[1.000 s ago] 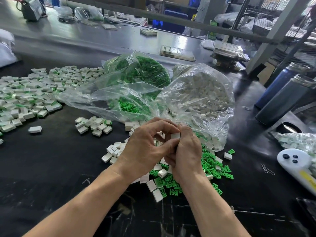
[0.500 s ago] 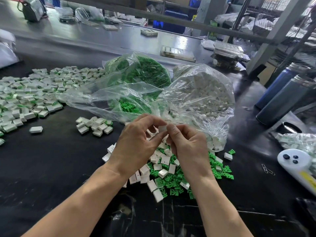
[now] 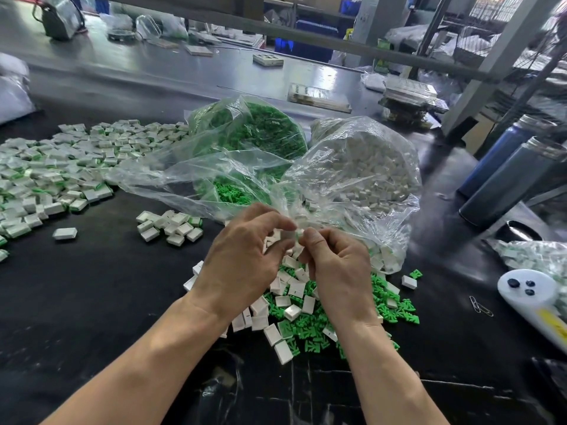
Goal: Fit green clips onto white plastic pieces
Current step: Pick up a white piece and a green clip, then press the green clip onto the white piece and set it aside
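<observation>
White plastic piece sits pinched between my left hand and right hand, raised above the loose pile so fingertips can seat its clip.

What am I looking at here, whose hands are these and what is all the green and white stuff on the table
No machine here: a camera worn on a person's head looks down at their own bare hands. The left hand and right hand meet at the fingertips, pinching a small white piece between them; whether a clip is on it is too small to tell. Beneath them on the black table lies a loose heap of green clips and white pieces. Behind stand two clear bags, the bag of green clips and the bag of white pieces. Far left is a big pile of assembled pieces, white with green showing.
</observation>
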Action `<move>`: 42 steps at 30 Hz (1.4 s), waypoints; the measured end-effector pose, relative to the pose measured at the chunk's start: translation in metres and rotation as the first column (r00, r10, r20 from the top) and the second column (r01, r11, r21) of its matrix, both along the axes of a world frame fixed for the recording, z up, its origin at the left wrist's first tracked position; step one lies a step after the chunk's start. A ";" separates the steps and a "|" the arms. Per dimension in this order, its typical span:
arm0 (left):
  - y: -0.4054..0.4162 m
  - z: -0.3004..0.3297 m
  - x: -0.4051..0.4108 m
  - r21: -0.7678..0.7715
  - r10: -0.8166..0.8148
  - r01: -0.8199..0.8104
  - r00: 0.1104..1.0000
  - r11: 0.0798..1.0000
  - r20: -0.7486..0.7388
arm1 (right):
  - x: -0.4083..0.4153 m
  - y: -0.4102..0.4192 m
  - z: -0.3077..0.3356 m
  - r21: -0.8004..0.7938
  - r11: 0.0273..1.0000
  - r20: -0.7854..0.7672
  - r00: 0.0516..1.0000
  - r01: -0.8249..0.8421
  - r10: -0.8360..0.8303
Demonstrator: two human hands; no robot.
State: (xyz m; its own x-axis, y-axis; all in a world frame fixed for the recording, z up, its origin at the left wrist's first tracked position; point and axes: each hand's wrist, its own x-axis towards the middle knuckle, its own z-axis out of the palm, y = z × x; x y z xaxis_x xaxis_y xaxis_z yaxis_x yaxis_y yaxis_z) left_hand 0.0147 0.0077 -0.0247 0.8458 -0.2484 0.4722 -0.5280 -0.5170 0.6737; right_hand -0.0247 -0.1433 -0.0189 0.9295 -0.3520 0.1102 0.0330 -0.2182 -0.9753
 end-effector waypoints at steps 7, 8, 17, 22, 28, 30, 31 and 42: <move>0.028 0.006 0.014 0.165 0.293 -0.287 0.956 0.944 -0.017 | 0.001 -0.008 -0.001 0.078 0.992 -0.022 0.995 0.094 -0.092; 0.031 0.007 0.015 0.187 0.329 -0.322 0.944 0.928 -0.005 | 0.001 -0.008 -0.001 0.079 0.993 -0.026 0.996 0.088 -0.087; 0.062 0.012 0.034 0.380 0.603 -0.565 0.797 0.733 0.022 | 0.002 -0.013 0.000 0.107 0.989 -0.048 0.994 0.103 -0.098; 0.075 0.011 0.042 0.438 0.681 -0.614 0.732 0.657 0.004 | 0.002 -0.014 -0.001 0.099 0.990 -0.045 0.994 0.102 -0.098; 0.078 0.011 0.043 0.498 0.705 -0.609 0.709 0.618 -0.007 | 0.001 -0.015 -0.001 0.092 0.991 -0.040 0.995 0.099 -0.096; 0.075 0.012 0.041 0.496 0.694 -0.600 0.720 0.627 -0.006 | 0.001 -0.016 0.000 0.093 0.990 -0.040 0.994 0.108 -0.104; 0.074 0.013 0.039 0.487 0.683 -0.594 0.730 0.640 -0.007 | 0.001 -0.016 0.000 0.096 0.989 -0.040 0.994 0.110 -0.106; 0.041 0.021 0.017 0.302 0.363 -0.263 0.864 0.916 -0.348 | 0.004 -0.023 -0.003 0.029 0.992 -0.061 0.991 0.120 -0.118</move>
